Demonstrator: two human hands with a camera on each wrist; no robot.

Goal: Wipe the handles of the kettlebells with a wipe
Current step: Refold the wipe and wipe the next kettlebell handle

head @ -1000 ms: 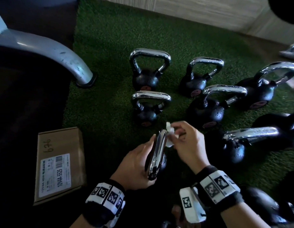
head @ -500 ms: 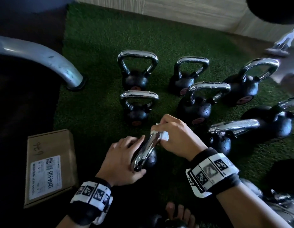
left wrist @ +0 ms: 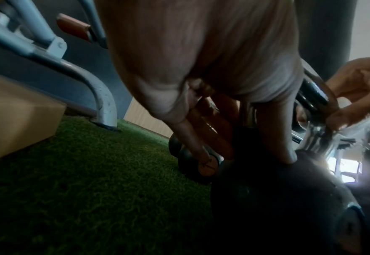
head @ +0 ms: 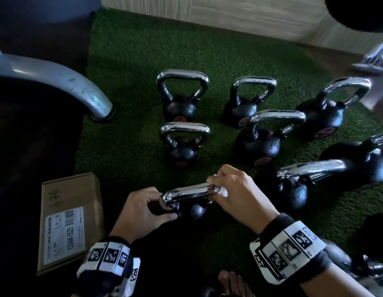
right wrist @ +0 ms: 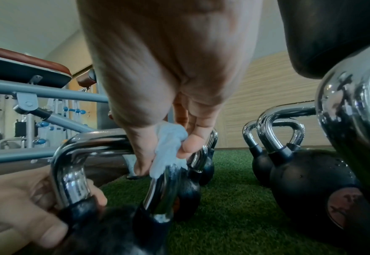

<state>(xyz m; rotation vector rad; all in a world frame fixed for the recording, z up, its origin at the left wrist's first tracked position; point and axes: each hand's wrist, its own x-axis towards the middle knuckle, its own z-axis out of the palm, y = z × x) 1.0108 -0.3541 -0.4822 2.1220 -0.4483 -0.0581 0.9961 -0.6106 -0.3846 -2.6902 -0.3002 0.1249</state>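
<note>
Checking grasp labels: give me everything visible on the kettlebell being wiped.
The kettlebell has a black, speckled round body and a chrome loop handle. It sits on green turf, nearest the person. The left hand grips its left handle leg and body; the right hand pinches a white wipe around the handle's right corner.

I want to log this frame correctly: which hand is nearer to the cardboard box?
Left. The left hand holds the kettlebell at the handle's left end, just right of the cardboard box; the right hand wipes the far end, farther away.
</note>
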